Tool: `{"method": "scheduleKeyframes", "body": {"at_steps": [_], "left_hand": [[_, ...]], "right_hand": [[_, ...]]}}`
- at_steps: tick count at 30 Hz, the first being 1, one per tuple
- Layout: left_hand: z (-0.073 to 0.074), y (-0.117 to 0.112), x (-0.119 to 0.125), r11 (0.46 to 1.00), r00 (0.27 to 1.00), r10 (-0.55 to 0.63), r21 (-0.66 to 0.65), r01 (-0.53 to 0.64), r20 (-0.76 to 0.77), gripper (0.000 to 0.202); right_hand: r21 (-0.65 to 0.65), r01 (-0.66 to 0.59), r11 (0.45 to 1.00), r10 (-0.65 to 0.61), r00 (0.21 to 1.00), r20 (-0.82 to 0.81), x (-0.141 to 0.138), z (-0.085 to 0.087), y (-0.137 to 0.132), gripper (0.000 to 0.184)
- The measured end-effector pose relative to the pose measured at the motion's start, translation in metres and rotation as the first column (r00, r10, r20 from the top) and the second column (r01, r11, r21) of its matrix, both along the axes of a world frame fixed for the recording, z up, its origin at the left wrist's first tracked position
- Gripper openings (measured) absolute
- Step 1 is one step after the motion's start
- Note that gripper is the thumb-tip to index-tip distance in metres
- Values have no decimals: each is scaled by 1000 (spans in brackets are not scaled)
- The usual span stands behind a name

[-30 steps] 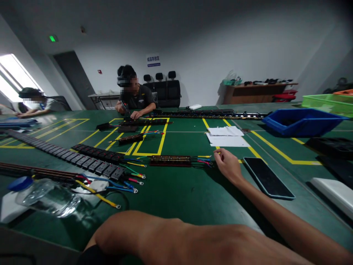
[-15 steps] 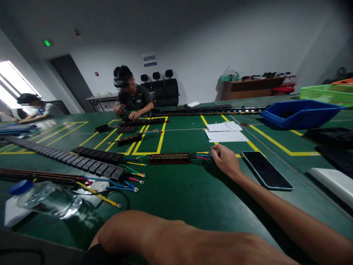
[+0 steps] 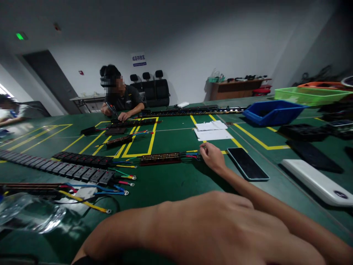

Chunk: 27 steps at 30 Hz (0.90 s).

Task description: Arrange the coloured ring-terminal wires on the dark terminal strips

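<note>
My right hand point(image 3: 213, 157) is on the green table with its fingers curled together in a pinch, beside the terminal ends of several coloured wires point(image 3: 193, 156). What it pinches, if anything, is too small to make out. Those wires run out of a short dark strip with copper-coloured bars point(image 3: 160, 158). Close to the camera, my left hand point(image 3: 231, 228) crosses in front of my right forearm, back up. Its fingers are blurred and partly cut off by the lower edge. A phone point(image 3: 247, 164) lies just right of my right hand, and white paper sheets point(image 3: 213, 134) lie beyond it.
Socket strips point(image 3: 79, 171) with ring-terminal wires lie at left, near a clear plastic bottle point(image 3: 35, 213). At right are a white power bank point(image 3: 314, 180), a blue bin point(image 3: 273, 112) and a green basket point(image 3: 309, 96). Across the table a person point(image 3: 124, 97) works with a tool.
The view has turned right, so the table and its things sit further left. My left hand has come up into view at the bottom. My right hand stays by the wire ends.
</note>
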<state>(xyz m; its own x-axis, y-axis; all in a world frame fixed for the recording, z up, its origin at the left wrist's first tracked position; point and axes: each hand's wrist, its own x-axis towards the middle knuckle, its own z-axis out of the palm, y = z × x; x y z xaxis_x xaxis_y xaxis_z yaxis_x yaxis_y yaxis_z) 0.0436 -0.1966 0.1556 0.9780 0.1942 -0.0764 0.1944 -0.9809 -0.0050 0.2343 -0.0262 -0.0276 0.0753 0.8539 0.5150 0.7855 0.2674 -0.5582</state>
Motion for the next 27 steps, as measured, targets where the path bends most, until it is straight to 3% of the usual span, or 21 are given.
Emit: {"method": "scheduleKeyframes", "body": {"at_steps": [2,4,6,8,10,11,16,21,27], "left_hand": [[3,13,12,989,962,-145,38,140,233,26],[-5,33,20,984,920,-176,69,162,351,27],[-20,57,20,998,913,-66,40,54,402,34],[-37,82,14,990,916,137,-23,-138,378,38],[-54,103,3,917,852,391,-64,-394,348,37],[-61,112,-3,877,807,464,-59,-477,365,37],[-95,132,-25,684,587,657,-46,-728,473,22],[-126,131,-33,511,397,742,-72,-856,540,19],[-154,128,-35,432,341,772,-48,-901,536,46]], "right_hand": [[-5,8,1000,-8,1000,16,0,0,1,25],[-12,12,1000,-11,999,36,-1,1,0,26],[-25,19,1000,-18,998,58,-3,2,-1,24],[-46,24,999,-20,996,82,-6,4,-4,21],[-68,28,997,-21,995,100,-10,7,-7,19],[-79,36,996,-28,994,104,-11,8,-8,20],[-174,77,982,-63,994,85,-16,12,-8,21],[-289,104,952,-87,994,73,-14,12,-14,27],[-285,42,958,-2,991,137,-3,13,-36,35]]}}
